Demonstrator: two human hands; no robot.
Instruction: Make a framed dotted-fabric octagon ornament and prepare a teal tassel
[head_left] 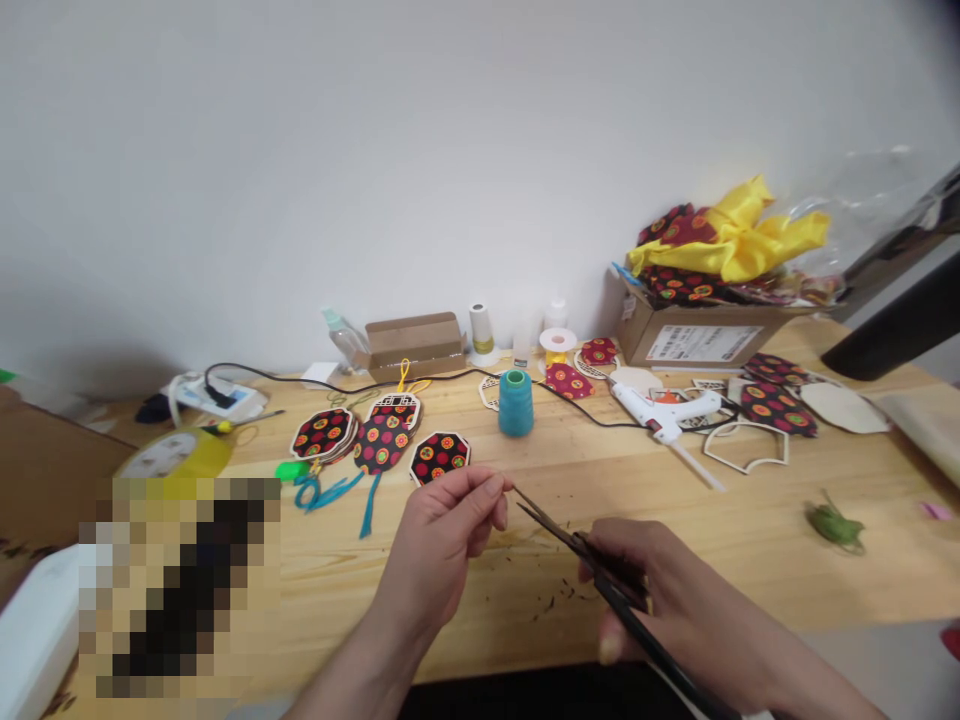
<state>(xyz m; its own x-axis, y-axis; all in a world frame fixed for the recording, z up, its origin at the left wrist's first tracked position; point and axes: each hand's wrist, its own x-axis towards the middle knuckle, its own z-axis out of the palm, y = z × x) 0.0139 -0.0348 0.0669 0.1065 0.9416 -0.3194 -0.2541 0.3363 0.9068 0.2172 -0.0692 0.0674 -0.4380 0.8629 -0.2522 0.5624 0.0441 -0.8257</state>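
Observation:
My right hand [652, 590] grips a pair of black-handled scissors [559, 532]. Their blades are slightly apart and point up and left, with the tips close to my left fingertips. Thumb and fingers of my left hand [450, 540] are pinched together; whatever they hold is too small to make out. Just beyond the left hand lies an octagonal piece [441, 460] covered in black fabric with red and yellow flowers. A cone of teal thread [516, 405] stands upright behind the hands. Small dark scraps [551, 602] are scattered on the wooden table beneath the scissors.
Patterned pieces with teal tassels [382, 440] lie to the left, near a roll of tape [172, 455]. A white glue gun [667, 410] rests at the right, its cord running along the back. Behind it is a cardboard box [697, 335] of fabric. Green thread [834, 525] lies far right.

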